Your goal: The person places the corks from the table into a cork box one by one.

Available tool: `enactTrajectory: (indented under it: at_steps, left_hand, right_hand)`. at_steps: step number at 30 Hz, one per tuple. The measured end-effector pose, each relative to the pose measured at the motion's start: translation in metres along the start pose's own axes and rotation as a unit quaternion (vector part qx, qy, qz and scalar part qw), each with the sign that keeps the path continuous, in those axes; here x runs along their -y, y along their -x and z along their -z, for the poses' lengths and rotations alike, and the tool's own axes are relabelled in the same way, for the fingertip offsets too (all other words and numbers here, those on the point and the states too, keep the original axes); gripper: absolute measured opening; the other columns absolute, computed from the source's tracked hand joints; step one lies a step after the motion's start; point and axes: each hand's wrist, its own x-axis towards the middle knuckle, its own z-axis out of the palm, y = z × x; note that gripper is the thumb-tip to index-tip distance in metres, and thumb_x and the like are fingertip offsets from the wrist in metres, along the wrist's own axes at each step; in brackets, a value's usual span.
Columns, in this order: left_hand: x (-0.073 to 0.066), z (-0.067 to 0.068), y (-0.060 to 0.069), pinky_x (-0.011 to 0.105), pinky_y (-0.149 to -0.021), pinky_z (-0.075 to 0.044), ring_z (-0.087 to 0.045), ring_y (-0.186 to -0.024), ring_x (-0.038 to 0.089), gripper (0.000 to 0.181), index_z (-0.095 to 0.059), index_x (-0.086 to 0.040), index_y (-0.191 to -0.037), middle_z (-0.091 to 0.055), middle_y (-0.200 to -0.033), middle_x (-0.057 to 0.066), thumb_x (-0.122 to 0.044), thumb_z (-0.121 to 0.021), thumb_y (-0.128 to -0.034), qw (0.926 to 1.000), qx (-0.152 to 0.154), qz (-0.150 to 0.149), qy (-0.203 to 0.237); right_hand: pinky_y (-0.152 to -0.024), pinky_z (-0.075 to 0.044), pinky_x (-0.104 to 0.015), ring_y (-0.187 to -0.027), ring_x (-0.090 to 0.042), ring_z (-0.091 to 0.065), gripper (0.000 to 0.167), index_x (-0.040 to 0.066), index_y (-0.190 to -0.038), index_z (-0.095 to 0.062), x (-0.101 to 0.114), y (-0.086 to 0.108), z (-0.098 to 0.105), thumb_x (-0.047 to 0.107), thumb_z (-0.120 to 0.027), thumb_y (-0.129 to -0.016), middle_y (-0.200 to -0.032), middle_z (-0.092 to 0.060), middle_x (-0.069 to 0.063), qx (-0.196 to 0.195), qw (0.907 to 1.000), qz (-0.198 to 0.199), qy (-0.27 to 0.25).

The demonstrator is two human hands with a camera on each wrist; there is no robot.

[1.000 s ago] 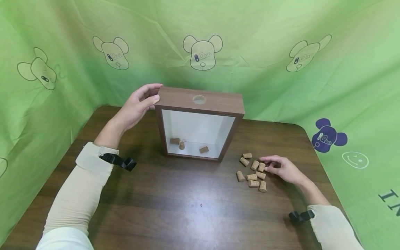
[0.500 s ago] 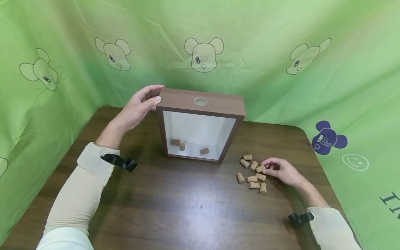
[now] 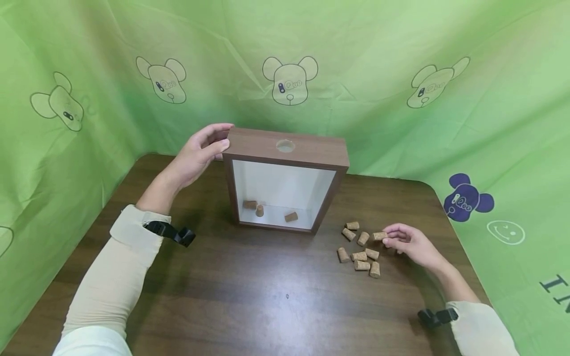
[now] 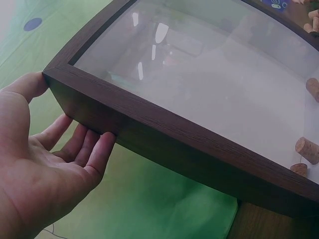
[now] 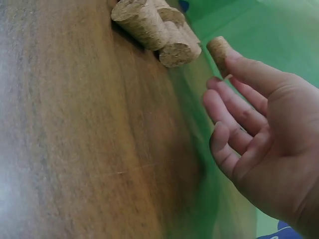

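A brown wooden shadow box (image 3: pixel 288 159) with a clear front and a round hole (image 3: pixel 285 146) in its top stands upright on the table. My left hand (image 3: pixel 194 155) grips its upper left corner, thumb at the front edge and fingers curled to the back, as the left wrist view (image 4: pixel 55 164) also bears out. Inside, on the box floor, lie three corks, one cork (image 3: pixel 291 216) apart from the others. My right hand (image 3: pixel 414 245) pinches a cork (image 3: pixel 380 236) between thumb and fingertips; in the right wrist view this cork (image 5: pixel 218 54) is off the table.
Several loose corks (image 3: pixel 361 265) lie scattered on the wooden table (image 3: pixel 249 287), right of the box and left of my right hand. Green printed cloth (image 3: pixel 356 89) hangs close behind the table and along both sides.
My right hand has taken a cork from the right edge of the pile and drawn it slightly up and to the right. My left hand stays on the box corner.
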Motion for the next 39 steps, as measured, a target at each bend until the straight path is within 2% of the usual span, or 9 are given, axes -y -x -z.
enactTrajectory:
  at_steps: [3, 7, 11, 15, 18, 24, 29, 36, 39]
  left_hand:
    - [0.000, 0.000, 0.001, 0.027, -0.093, -0.044, -0.046, -0.116, 0.016, 0.050, -0.038, 0.002, -0.152, -0.043, -0.144, 0.010, -0.008, -0.050, -0.1044, 1.0000, 0.001, 0.002, -0.001]
    - [0.001, 0.000, 0.000, 0.029, -0.094, -0.043, -0.046, -0.116, 0.016, 0.051, -0.038, 0.002, -0.152, -0.043, -0.145, 0.012, -0.009, -0.050, -0.1041, 1.0000, 0.001, 0.000, 0.000]
    - [0.002, 0.000, 0.000, 0.031, -0.095, -0.042, -0.046, -0.117, 0.017, 0.051, -0.038, 0.002, -0.152, -0.043, -0.145, 0.012, -0.009, -0.051, -0.1037, 1.0000, 0.003, -0.003, 0.000]
    - [0.001, 0.000, 0.000, 0.030, -0.095, -0.042, -0.046, -0.117, 0.016, 0.051, -0.038, 0.002, -0.152, -0.043, -0.145, 0.012, -0.009, -0.051, -0.1038, 1.0000, 0.004, -0.003, 0.000]
    - [0.000, 0.000, 0.000, 0.029, -0.094, -0.043, -0.045, -0.117, 0.016, 0.051, -0.038, 0.002, -0.152, -0.042, -0.146, 0.013, -0.009, -0.050, -0.1041, 1.0000, 0.004, -0.002, -0.001]
    - [0.001, 0.001, 0.000, 0.026, -0.093, -0.044, -0.046, -0.119, 0.016, 0.051, -0.037, 0.002, -0.153, -0.042, -0.148, 0.014, -0.009, -0.050, -0.1045, 1.0000, 0.004, -0.002, -0.005]
    - [0.000, 0.000, 0.000, 0.026, -0.093, -0.044, -0.046, -0.118, 0.016, 0.051, -0.038, 0.001, -0.153, -0.042, -0.147, 0.013, -0.009, -0.050, -0.1045, 1.0000, 0.004, 0.000, -0.002]
    - [-0.002, 0.000, 0.000, 0.026, -0.093, -0.043, -0.046, -0.117, 0.016, 0.051, -0.038, 0.001, -0.152, -0.043, -0.144, 0.011, -0.009, -0.051, -0.1043, 1.0000, 0.001, 0.001, 0.000]
    - [-0.002, 0.000, 0.000, 0.026, -0.092, -0.044, -0.046, -0.117, 0.016, 0.051, -0.038, 0.001, -0.152, -0.044, -0.144, 0.010, -0.009, -0.051, -0.1041, 1.0000, 0.000, 0.003, 0.002]
  right_hand:
    - [-0.061, -0.053, -0.027, -0.081, -0.010, -0.068, 0.026, -0.011, -0.118, -0.057, 0.003, 0.002, 0.003, -0.002, -0.066, -0.095, -0.096, -0.072, 0.001, -0.017, 0.9993, 0.009, -0.031]
    - [-0.062, -0.052, -0.023, -0.081, -0.009, -0.068, 0.021, -0.002, -0.115, -0.063, 0.010, 0.000, 0.008, -0.008, -0.063, -0.095, -0.098, -0.072, 0.002, -0.040, 0.9947, 0.045, -0.084]
    - [-0.063, -0.054, -0.021, -0.079, -0.009, -0.069, 0.030, 0.009, -0.115, -0.067, 0.024, -0.002, 0.015, -0.013, -0.058, -0.096, -0.098, -0.073, 0.003, -0.054, 0.9821, 0.079, -0.162]
    - [-0.064, -0.055, -0.021, -0.080, -0.010, -0.071, 0.033, 0.011, -0.114, -0.067, 0.043, -0.004, 0.021, -0.014, -0.053, -0.097, -0.097, -0.075, 0.001, -0.065, 0.9669, 0.100, -0.226]
    - [-0.064, -0.055, -0.021, -0.079, -0.010, -0.070, 0.032, 0.011, -0.113, -0.067, 0.058, -0.006, 0.024, -0.013, -0.054, -0.098, -0.094, -0.075, 0.000, -0.072, 0.9643, 0.106, -0.232]
    - [-0.065, -0.055, -0.020, -0.079, -0.011, -0.070, 0.026, 0.009, -0.113, -0.068, 0.086, -0.016, 0.028, -0.010, -0.056, -0.099, -0.095, -0.075, -0.002, -0.069, 0.9681, 0.115, -0.211]
    - [-0.065, -0.056, -0.021, -0.080, -0.012, -0.070, 0.026, 0.006, -0.116, -0.067, 0.117, -0.026, 0.032, -0.010, -0.055, -0.099, -0.099, -0.075, -0.003, -0.063, 0.9674, 0.137, -0.203]
    - [-0.062, -0.057, -0.024, -0.080, -0.017, -0.074, 0.023, 0.000, -0.115, -0.064, 0.172, -0.042, 0.028, -0.012, -0.055, -0.098, -0.101, -0.076, -0.009, -0.065, 0.9515, 0.177, -0.243]
    - [-0.060, -0.056, -0.023, -0.077, -0.018, -0.073, 0.020, -0.002, -0.115, -0.064, 0.193, -0.049, 0.024, -0.011, -0.057, -0.098, -0.101, -0.076, -0.010, -0.073, 0.9485, 0.186, -0.246]
